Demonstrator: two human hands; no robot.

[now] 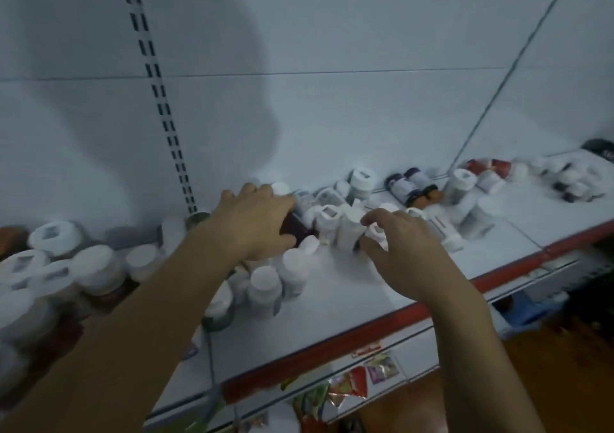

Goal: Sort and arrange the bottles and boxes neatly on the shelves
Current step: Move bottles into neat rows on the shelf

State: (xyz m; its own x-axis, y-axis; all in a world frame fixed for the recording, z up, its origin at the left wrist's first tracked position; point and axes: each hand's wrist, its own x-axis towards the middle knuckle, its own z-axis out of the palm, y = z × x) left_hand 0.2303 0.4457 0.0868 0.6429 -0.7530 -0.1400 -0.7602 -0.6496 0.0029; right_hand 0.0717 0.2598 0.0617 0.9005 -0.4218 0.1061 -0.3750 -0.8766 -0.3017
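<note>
A white shelf [382, 299] with a red front edge carries many white-capped bottles. My left hand [255, 223] reaches over a jumbled pile at the shelf's middle and grips a dark maroon bottle [295, 230] from above. My right hand [405, 250] lies just right of it, fingers curled around a small white bottle [375, 233] beside a taller white bottle [349, 230]. Several upright white-lidded bottles [265, 286] stand in front of my left hand. The frame is blurred, so labels are unreadable.
A crowd of larger white-lidded jars [56, 266] fills the shelf's left end. Dark-labelled bottles [412, 183] lie on their sides near the back wall, with more toppled bottles [571, 180] farther right. Colourful packets [358, 379] hang on the shelf below.
</note>
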